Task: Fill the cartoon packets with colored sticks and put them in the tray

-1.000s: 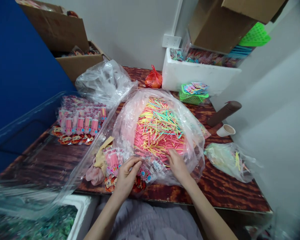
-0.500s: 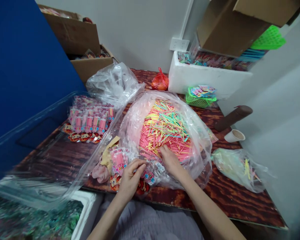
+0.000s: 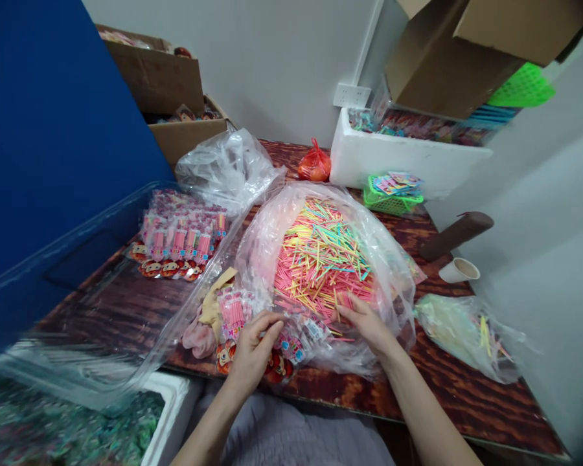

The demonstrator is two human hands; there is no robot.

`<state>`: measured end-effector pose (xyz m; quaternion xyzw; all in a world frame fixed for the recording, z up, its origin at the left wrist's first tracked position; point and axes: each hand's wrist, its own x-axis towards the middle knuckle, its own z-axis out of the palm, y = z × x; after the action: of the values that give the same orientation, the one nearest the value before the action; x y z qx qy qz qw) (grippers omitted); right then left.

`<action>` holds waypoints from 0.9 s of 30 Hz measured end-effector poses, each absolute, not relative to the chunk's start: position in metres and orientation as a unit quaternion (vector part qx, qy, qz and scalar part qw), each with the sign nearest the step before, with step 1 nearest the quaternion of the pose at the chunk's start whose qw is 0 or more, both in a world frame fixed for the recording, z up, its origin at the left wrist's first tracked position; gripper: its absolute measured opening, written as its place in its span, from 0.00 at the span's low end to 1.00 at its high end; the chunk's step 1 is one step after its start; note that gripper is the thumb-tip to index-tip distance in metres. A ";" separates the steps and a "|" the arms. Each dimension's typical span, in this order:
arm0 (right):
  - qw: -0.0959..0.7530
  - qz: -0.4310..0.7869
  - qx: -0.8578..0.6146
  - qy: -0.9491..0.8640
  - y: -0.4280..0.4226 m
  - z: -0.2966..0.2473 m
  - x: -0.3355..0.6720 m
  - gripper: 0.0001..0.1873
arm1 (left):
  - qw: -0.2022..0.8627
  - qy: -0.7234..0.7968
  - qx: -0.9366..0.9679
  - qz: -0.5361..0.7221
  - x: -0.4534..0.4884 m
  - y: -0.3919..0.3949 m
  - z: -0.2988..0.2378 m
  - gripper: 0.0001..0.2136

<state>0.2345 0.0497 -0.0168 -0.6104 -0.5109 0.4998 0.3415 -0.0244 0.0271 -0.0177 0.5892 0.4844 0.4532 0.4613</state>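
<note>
A big clear plastic bag point(image 3: 267, 239) lies open on the wooden table point(image 3: 447, 388), heaped with thin coloured sticks point(image 3: 320, 259), mostly pink. My right hand point(image 3: 366, 323) rests at the near edge of the heap, fingers curled around a few sticks. My left hand point(image 3: 252, 349) pinches a small clear packet point(image 3: 291, 340) with printed cartoon labels, just left of the bag's mouth. More filled packets of pink sticks point(image 3: 230, 310) lie beside it.
A stack of finished packets point(image 3: 182, 236) sits on a clear sheet at left. Crumpled plastic bag point(image 3: 228, 168), red bag point(image 3: 314, 167), white foam box point(image 3: 403, 158), green basket point(image 3: 392, 200), paper cup point(image 3: 459, 270), brown tube point(image 3: 454, 236), small bag of sticks point(image 3: 466, 333) at right.
My right hand drew back from the middle of the stick heap toward its near right edge. My left hand stayed on the packet. The camera shifted slightly.
</note>
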 end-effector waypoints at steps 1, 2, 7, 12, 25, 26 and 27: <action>0.374 0.558 -0.581 -0.460 0.046 -0.013 0.234 0.12 | 0.462 0.480 0.594 0.452 -0.022 0.028 -0.017 0.07; 0.394 0.602 -0.556 -0.416 0.042 -0.009 0.231 0.15 | 0.461 0.475 0.599 0.451 -0.020 0.028 -0.016 0.07; 0.404 0.695 -0.477 -0.356 0.027 0.000 0.211 0.17 | 0.439 0.444 0.650 0.433 -0.010 0.027 0.006 0.08; 0.420 0.696 -0.457 -0.360 0.016 -0.014 0.192 0.20 | 0.396 0.377 0.760 0.353 0.004 0.022 0.022 0.10; 0.466 0.590 -0.461 -0.472 0.023 -0.004 0.186 0.09 | 0.453 0.542 0.492 0.509 -0.031 0.036 -0.007 0.10; 0.463 0.581 -0.463 -0.482 0.022 -0.004 0.186 0.09 | 0.461 0.552 0.468 0.513 -0.033 0.037 -0.008 0.11; 0.462 0.575 -0.464 -0.491 0.022 -0.003 0.186 0.09 | 0.469 0.558 0.452 0.515 -0.033 0.038 -0.009 0.12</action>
<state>0.1864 0.0218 -0.0034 -0.4643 -0.4907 0.5750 0.4616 -0.0334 0.0383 -0.0092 0.4517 0.5579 0.5147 0.4689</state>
